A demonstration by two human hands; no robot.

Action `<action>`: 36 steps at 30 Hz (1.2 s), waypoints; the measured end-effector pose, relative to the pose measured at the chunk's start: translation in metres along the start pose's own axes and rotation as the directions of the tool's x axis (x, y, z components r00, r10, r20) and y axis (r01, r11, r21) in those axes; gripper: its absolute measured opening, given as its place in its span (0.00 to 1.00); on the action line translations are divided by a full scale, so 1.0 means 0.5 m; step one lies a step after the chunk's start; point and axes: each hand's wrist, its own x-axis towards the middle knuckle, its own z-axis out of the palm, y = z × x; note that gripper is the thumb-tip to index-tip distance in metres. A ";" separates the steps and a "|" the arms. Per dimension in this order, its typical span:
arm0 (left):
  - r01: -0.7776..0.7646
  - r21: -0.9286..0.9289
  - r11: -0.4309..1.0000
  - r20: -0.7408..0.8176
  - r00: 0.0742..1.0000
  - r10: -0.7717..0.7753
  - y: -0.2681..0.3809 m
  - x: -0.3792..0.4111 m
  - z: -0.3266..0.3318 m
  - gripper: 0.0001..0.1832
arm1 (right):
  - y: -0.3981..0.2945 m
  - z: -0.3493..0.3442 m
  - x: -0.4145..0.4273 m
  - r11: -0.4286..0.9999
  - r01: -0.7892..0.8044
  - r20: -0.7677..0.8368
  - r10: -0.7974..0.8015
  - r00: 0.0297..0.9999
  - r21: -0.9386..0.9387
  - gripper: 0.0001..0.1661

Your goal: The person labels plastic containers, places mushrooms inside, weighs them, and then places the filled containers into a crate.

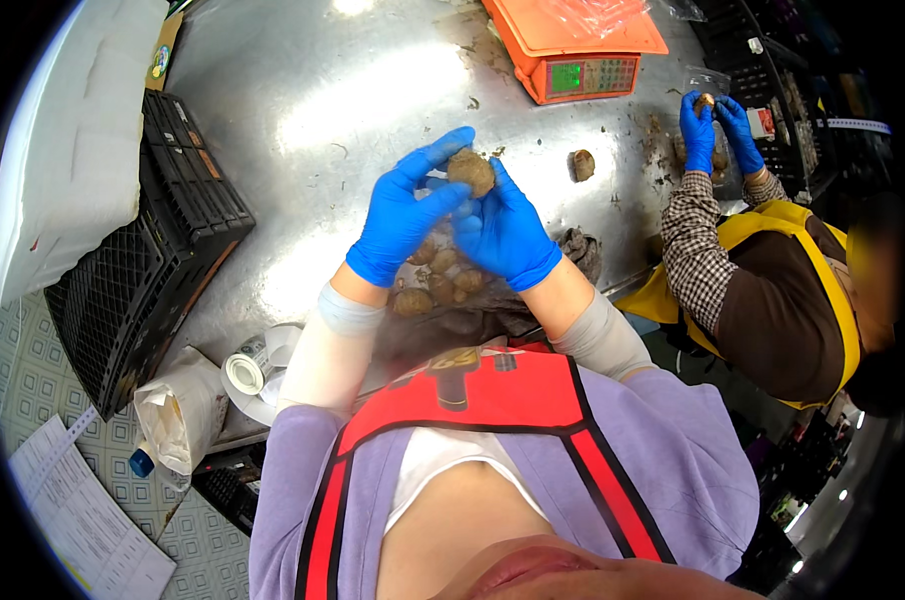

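Between the thumb and fingers of my left hand (pixel 415 199), in a blue glove, is a round brown tuber (pixel 470 172) with a rough skin. My blue-gloved right hand (pixel 505 225) supports it from the right side, its lower fingers curled beneath. Several similar tubers (pixel 413 301) lie below my hands near the front of the metal table (pixel 272 180), partly hidden by my wrists. Whether clear plastic lies around them I cannot tell. One loose tuber (pixel 584 165) rests farther right on the tabletop, apart from my hands.
An orange digital scale (pixel 591 75) with plastic on top stands at the back. Black crates (pixel 190 150) and a white foam box (pixel 77 135) occupy the left. At right a co-worker's gloved hands (pixel 698 135) hold a tuber. A label roll (pixel 246 373) sits front left.
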 end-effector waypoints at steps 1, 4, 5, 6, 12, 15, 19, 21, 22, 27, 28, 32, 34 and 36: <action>0.017 -0.014 1.000 0.017 1.000 -0.016 -0.002 0.002 0.007 0.24 | 0.002 -0.001 0.001 1.000 0.010 0.022 -0.009 1.000 -0.022 0.31; 0.012 0.020 1.000 -0.001 1.000 -0.011 -0.007 0.005 0.024 0.23 | 0.005 -0.002 0.002 0.998 0.032 0.060 -0.029 0.998 -0.048 0.31; 0.001 0.043 0.999 -0.019 1.000 0.000 -0.009 0.006 0.029 0.22 | 0.006 0.004 0.002 0.999 0.032 0.053 -0.030 0.998 -0.029 0.31; 0.008 0.014 1.000 -0.045 0.999 -0.007 -0.011 0.008 0.034 0.21 | 0.005 0.007 0.002 0.999 0.033 0.045 -0.032 0.998 -0.010 0.32; -0.024 0.109 0.994 -0.107 0.994 0.036 -0.031 0.019 0.045 0.18 | -0.013 0.026 -0.001 0.999 0.003 -0.049 -0.004 0.999 -0.035 0.29; -0.024 0.107 0.994 -0.091 0.995 0.034 -0.017 0.031 0.048 0.15 | -0.020 -0.017 0.003 0.997 -0.051 0.122 0.044 0.992 0.051 0.27; 0.089 -0.120 0.989 -0.089 0.991 -0.100 0.008 0.037 0.052 0.13 | -0.008 -0.008 -0.015 1.000 -0.003 0.056 0.002 0.998 0.011 0.26; 0.097 -0.089 0.991 -0.071 0.992 -0.104 0.012 0.036 0.053 0.13 | -0.009 -0.009 -0.018 0.999 0.016 0.029 -0.015 0.999 -0.035 0.26; 0.090 -0.058 0.994 -0.065 0.993 -0.094 0.013 0.036 0.053 0.14 | -0.011 -0.012 -0.018 1.000 0.008 0.059 -0.006 0.998 -0.025 0.27; 0.062 -0.035 0.997 -0.052 0.997 -0.064 -0.008 0.044 0.044 0.15 | -0.020 -0.035 -0.010 0.999 -0.051 0.320 0.053 0.946 -0.016 0.28; 0.061 -0.050 0.997 -0.052 0.997 -0.063 -0.014 0.045 0.041 0.14 | -0.021 -0.033 -0.010 0.999 -0.045 0.290 0.049 0.956 -0.021 0.28; -0.028 -0.017 0.999 -0.124 0.992 0.026 -0.005 0.041 0.045 0.11 | -0.025 -0.023 -0.007 0.991 0.082 0.143 -0.065 0.988 -0.111 0.27; -0.100 0.177 0.979 -0.078 0.990 0.115 0.005 0.034 0.050 0.09 | -0.024 -0.027 -0.003 0.931 0.219 0.093 -0.200 0.975 -0.293 0.25; -0.133 0.245 0.960 -0.077 0.985 0.156 0.005 0.039 0.050 0.09 | -0.023 -0.035 0.005 0.745 0.364 0.114 -0.366 0.924 -0.559 0.23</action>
